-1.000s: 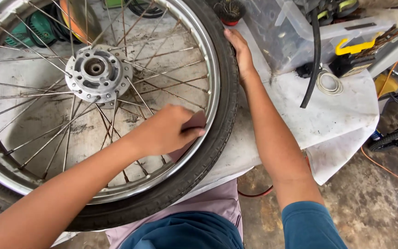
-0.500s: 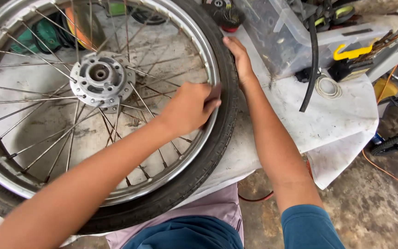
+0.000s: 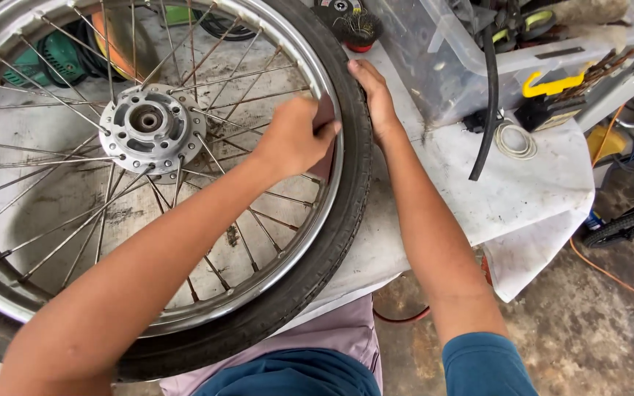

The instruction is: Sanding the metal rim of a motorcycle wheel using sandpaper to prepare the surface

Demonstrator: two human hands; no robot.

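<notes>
Pressing sandpaper against the rim, hands flank the tyre.

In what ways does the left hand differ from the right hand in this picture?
The left hand presses a small brown sheet against the shiny rim, while the right hand holds nothing. The left hand is curled; the right hand lies flatter on the black tyre. Both touch the same wheel.

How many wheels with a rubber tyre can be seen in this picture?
2. The large spoked wheel lies on the table under both hands. A small black wheel stands on the floor at the right edge. Others may be hidden by clutter.
</notes>
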